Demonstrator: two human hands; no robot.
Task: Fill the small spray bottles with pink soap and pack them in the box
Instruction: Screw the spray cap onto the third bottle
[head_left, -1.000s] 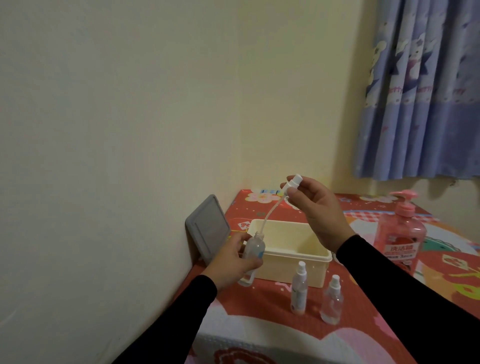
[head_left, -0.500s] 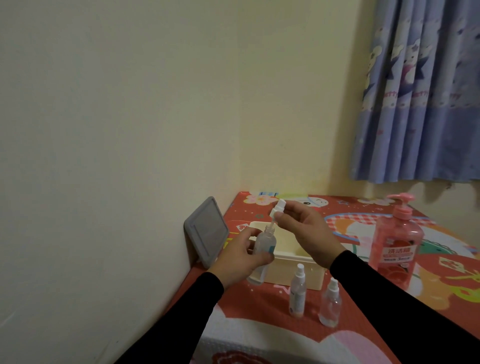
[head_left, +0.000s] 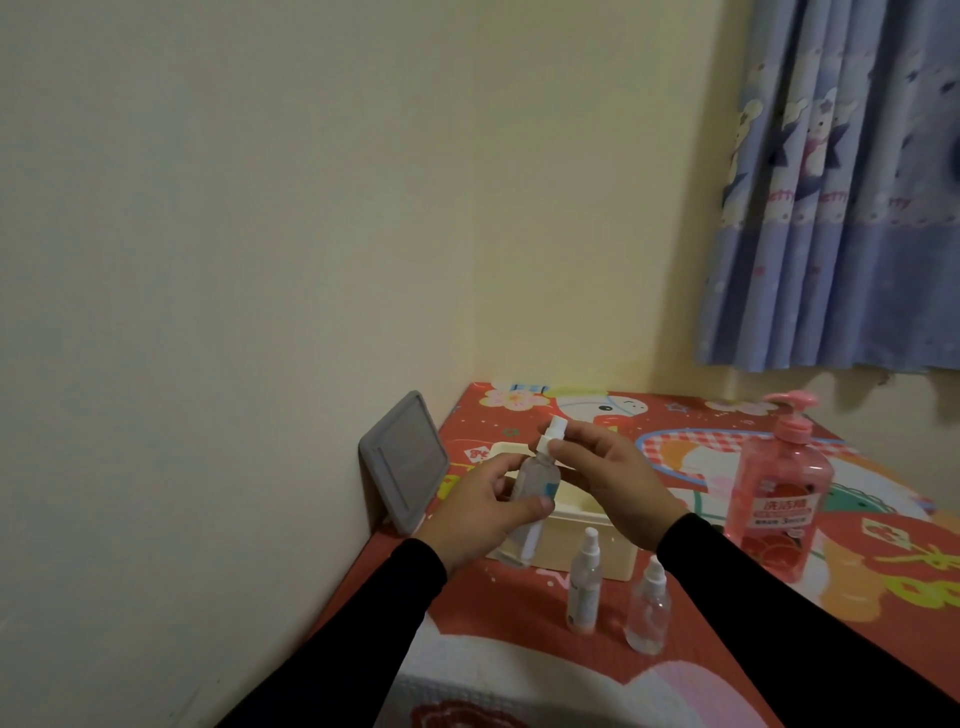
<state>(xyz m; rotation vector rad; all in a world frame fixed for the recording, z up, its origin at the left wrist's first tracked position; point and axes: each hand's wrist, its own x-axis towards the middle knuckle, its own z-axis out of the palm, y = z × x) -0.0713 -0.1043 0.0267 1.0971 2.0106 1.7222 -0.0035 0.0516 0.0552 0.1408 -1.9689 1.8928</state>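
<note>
My left hand (head_left: 480, 512) grips a small clear spray bottle (head_left: 535, 480) held above the table. My right hand (head_left: 613, 478) pinches its white spray cap (head_left: 551, 434), which sits on the bottle's neck. Behind my hands stands the cream plastic box (head_left: 587, 553), open at the top. Two more small spray bottles stand in front of the box: a slim one (head_left: 584, 587) and a rounder one (head_left: 649, 608). The big pink soap pump bottle (head_left: 776, 493) stands at the right.
A grey tablet-like panel (head_left: 405, 462) leans against the wall at the left. The table wears a red cartoon-print cloth (head_left: 857, 566). A blue curtain (head_left: 841, 197) hangs at the upper right. The wall runs close along the table's left side.
My right hand has come down with the spray cap and its tube, from raised above the box to sitting on the neck of the bottle that my left hand holds.
</note>
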